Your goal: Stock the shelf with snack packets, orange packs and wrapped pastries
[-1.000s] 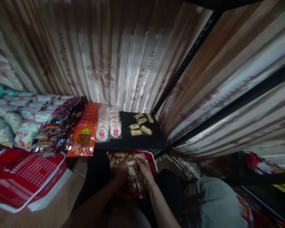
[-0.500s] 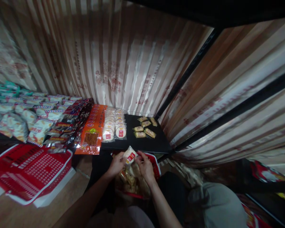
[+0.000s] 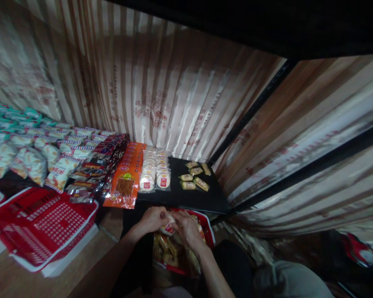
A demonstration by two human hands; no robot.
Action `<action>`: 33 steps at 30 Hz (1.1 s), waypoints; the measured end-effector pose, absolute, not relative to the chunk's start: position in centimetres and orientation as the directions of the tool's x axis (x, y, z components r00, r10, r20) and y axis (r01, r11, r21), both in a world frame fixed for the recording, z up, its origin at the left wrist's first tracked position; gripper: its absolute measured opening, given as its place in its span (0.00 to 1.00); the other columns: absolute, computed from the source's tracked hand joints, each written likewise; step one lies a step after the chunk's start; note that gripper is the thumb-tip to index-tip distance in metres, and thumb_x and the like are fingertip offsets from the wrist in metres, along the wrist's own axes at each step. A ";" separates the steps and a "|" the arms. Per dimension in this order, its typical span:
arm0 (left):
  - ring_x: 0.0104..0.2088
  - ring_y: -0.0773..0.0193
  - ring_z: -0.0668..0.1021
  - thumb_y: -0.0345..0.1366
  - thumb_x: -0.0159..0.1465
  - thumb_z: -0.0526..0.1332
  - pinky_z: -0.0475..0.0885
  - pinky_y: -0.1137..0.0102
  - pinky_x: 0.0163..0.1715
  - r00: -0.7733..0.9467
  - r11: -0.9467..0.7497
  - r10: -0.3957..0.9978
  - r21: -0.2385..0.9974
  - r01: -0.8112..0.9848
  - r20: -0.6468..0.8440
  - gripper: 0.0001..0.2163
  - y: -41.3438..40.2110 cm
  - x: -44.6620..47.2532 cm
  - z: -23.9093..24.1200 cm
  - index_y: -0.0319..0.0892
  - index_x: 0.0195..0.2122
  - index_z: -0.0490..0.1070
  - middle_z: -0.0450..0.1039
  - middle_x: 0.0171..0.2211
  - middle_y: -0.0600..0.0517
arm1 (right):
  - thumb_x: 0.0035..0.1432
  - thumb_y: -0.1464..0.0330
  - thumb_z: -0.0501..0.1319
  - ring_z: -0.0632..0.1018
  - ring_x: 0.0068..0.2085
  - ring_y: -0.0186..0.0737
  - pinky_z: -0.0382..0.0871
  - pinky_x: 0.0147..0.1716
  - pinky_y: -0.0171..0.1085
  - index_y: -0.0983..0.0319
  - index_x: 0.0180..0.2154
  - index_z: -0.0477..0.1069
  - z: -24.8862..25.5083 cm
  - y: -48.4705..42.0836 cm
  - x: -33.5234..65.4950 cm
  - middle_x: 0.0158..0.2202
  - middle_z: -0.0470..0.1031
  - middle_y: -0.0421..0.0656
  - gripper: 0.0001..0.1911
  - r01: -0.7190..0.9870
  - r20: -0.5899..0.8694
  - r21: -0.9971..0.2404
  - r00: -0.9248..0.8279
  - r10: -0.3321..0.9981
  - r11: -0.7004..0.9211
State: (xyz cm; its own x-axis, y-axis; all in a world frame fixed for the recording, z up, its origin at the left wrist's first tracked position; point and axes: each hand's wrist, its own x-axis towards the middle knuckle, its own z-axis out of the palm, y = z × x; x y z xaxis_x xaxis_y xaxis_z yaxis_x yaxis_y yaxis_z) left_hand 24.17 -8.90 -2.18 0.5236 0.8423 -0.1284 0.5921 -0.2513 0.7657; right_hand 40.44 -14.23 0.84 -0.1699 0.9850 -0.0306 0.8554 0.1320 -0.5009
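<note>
Between my two hands is a white packaged round snack [image 3: 168, 229] with a red label, partly covered by my fingers. My left hand [image 3: 155, 218] is closed on its left side, and my right hand [image 3: 186, 227] grips it from the right. Both hands are just above a red basket [image 3: 210, 236] filled with small wrapped snacks [image 3: 166, 250] in clear and yellowish packaging. Beyond my hands, two rows of similar white round snacks [image 3: 163, 179] stand on a black shelf [image 3: 174, 203]. To their right lie several small yellow-wrapped bars [image 3: 201, 184].
Left along the shelf are an orange bag of sticks [image 3: 124, 186], dark packets [image 3: 102, 157] and many white pouches [image 3: 62, 167]. A red perforated basket [image 3: 49, 223] sits at lower left. Pleated curtains [image 3: 174, 95] hang behind, with a black frame post [image 3: 255, 109] at right. A person's knee [image 3: 292, 279] is at lower right.
My hands have come closer together and lower over the basket, covering more of the white snack. The camera view has tilted and shifted slightly.
</note>
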 end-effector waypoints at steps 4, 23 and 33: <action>0.31 0.67 0.75 0.41 0.56 0.57 0.67 0.74 0.32 0.431 -0.158 0.898 0.855 0.494 -0.083 0.13 -8.7 24.0 -2.0 0.42 0.39 0.72 0.76 0.33 0.53 | 0.49 0.67 0.60 0.75 0.39 0.46 0.65 0.41 0.41 0.58 0.38 0.76 -0.5 -13.7 40.7 0.36 0.77 0.45 0.12 0.687 -0.004 -0.727 0.000 1.000 -0.003; 0.56 0.58 0.66 0.33 0.61 0.48 0.62 0.62 0.56 0.094 -0.296 0.947 0.726 0.621 0.306 0.19 -9.0 26.3 -5.8 0.37 0.53 0.64 0.63 0.55 0.43 | 0.40 0.52 0.63 0.75 0.27 0.40 0.69 0.29 0.36 0.63 0.30 0.73 -3.9 -6.3 39.1 0.25 0.76 0.42 0.21 0.070 -0.155 -0.980 0.306 0.939 -0.185; 0.57 0.56 0.65 0.31 0.61 0.47 0.61 0.59 0.57 0.078 -0.298 0.942 0.702 0.647 0.328 0.20 -6.2 27.4 -7.3 0.36 0.53 0.64 0.63 0.56 0.42 | 0.48 0.58 0.57 0.73 0.29 0.39 0.67 0.31 0.35 0.64 0.37 0.74 -4.6 -3.5 39.5 0.27 0.75 0.42 0.19 0.497 0.037 -0.854 0.350 0.936 -0.153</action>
State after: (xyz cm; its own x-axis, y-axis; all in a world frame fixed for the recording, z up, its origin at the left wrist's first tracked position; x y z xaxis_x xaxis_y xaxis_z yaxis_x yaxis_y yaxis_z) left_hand 27.42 -6.23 -7.29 0.0781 0.9415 0.3277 0.6467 -0.2980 0.7021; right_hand 39.46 -3.50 -4.60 0.3503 0.9359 0.0366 0.4972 -0.1527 -0.8541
